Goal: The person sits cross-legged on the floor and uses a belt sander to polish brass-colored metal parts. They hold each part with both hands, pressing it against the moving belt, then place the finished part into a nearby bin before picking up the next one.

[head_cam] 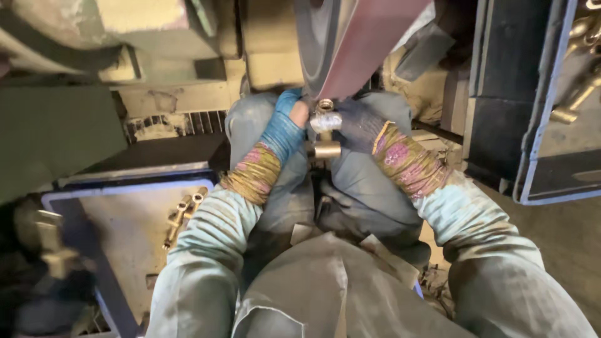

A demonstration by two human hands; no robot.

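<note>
Both gloved hands are gripping a brass fitting (325,131) between them, left hand (283,128) and right hand (360,125) equally close, its long axis pointing up into the sanding belt (360,44)

Both forearms converge toward twelve o'clock; the gloved left hand (285,125) and right hand (363,125) are clenched close together.
</note>
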